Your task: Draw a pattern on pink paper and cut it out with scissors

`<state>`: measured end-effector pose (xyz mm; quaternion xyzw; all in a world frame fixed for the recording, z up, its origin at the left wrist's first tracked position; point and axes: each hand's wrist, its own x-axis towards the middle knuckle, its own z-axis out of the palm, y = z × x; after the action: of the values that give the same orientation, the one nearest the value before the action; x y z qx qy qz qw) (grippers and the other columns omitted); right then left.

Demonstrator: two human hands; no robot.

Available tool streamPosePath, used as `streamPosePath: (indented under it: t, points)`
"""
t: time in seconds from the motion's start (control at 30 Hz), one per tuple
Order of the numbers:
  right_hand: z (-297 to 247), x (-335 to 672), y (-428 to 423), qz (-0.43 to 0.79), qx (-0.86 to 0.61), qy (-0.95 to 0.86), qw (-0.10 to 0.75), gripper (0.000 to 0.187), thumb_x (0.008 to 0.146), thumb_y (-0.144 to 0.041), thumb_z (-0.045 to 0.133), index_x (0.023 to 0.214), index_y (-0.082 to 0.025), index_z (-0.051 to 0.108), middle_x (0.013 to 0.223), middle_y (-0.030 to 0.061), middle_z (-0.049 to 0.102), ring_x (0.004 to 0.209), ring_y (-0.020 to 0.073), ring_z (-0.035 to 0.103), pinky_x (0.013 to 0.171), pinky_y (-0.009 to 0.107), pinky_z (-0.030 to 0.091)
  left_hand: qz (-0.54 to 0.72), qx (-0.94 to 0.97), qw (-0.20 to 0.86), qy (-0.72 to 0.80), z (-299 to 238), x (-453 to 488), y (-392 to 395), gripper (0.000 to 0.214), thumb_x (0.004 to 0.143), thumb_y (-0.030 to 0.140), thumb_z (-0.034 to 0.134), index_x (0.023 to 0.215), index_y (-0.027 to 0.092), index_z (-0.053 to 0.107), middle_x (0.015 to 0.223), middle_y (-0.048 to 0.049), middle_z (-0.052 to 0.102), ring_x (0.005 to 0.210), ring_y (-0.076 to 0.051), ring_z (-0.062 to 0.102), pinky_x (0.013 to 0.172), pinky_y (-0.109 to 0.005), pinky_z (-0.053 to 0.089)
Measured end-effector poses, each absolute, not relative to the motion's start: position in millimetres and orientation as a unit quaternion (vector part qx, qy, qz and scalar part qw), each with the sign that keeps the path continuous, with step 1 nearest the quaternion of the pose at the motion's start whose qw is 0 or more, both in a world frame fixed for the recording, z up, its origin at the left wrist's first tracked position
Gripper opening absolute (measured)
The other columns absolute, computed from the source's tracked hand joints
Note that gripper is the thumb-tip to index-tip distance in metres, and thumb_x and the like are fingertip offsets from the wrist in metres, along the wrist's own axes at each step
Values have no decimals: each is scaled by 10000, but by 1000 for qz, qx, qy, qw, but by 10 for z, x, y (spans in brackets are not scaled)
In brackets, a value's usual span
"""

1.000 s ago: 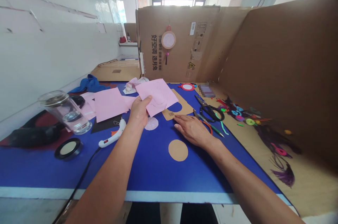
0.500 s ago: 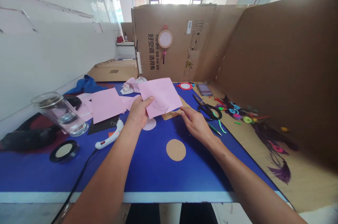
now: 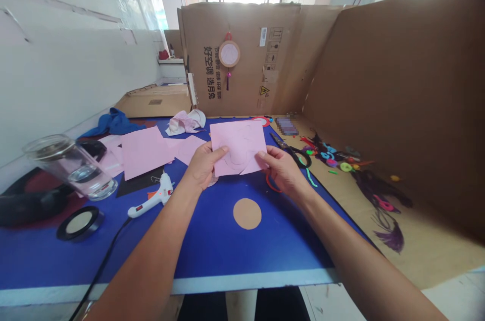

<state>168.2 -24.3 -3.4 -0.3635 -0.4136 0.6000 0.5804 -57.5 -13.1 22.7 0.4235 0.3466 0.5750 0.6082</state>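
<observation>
Two bare hands share one rectangular pink paper sheet (image 3: 238,142), held up clear of the tabletop. The left hand (image 3: 202,164) is partly closed on the sheet's lower left edge, with the thumb lying across the front. The right hand (image 3: 280,167) is partly closed on the lower right edge in the same way. Gripping from opposite sides appears to keep the sheet flat and taut, with its face tipped toward the wearer; a faint curved line shows on it.

Just below the right hand lies a thin red ring (image 3: 272,182), and beyond that hand rest black-handled scissors (image 3: 293,154). Below and between both hands, a round tan cardboard disc (image 3: 247,213) lies flat on the blue tabletop (image 3: 212,255).

Left of the left hand, a second pink paper sheet (image 3: 144,152) partly covers a black paper sheet (image 3: 134,185). Below these, a white hot glue gun (image 3: 151,197) lies on its side, its black cord (image 3: 102,245) trailing toward the near edge, away from the paper. Further left lie a clear glass tumbler (image 3: 71,167), tilted on its side, and a black tape roll (image 3: 79,222).
</observation>
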Motion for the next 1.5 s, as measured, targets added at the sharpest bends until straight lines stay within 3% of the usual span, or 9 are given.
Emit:
streamPosePath:
  t: [0.17,0.47,0.8,1.13,1.3,1.4,1.5]
  points:
    - [-79,1665,-225,602,-349,-434,571,538,595,-373,1061,1057,-218,833,1034,69,874,874,270,815,853,396,652,571,436,600,352,215,-532,-144,510,604,365,1030,1016,139,833,966,-130,862,1011,-379,823,964,-563,657]
    - [-151,1714,-201,567,-363,-464,575,474,684,-393,1021,1090,-232,836,1097,66,875,907,283,828,872,410,670,574,441,587,363,171,-476,-167,508,583,389,1031,983,146,833,929,-114,856,939,-330,819,971,-512,634]
    - [-146,1943,-74,534,-382,-388,646,412,672,-290,983,1044,-234,814,1038,76,877,909,304,849,813,417,728,522,493,554,422,124,-466,-188,216,785,334,868,910,194,761,813,-38,769,719,-173,719,693,-309,584]
    - [-211,2185,64,527,-401,-358,659,290,734,-221,916,1005,-273,826,1125,55,873,925,295,851,726,370,745,454,662,378,462,115,-325,-202,93,838,266,747,912,237,797,968,-76,829,890,-250,767,851,-371,591]
    - [-192,2176,49,536,-389,-349,663,296,732,-216,920,1011,-251,828,1109,67,872,879,270,847,716,340,739,379,735,297,478,442,-678,52,254,863,282,727,1084,205,826,1119,-100,850,1035,-282,787,958,-381,590]
    - [-193,2183,53,535,-381,-354,665,350,723,-219,926,1056,-224,817,1097,79,873,893,280,850,739,364,740,260,733,146,612,627,-1114,332,365,932,323,673,1248,180,790,1279,-125,826,1144,-283,777,1017,-370,577]
    - [-196,2185,59,541,-372,-363,662,390,712,-240,948,1074,-206,809,1076,95,873,942,296,852,784,381,738,183,721,104,660,621,-1435,544,475,907,306,696,1333,102,750,1424,-229,754,1297,-372,721,1110,-451,527]
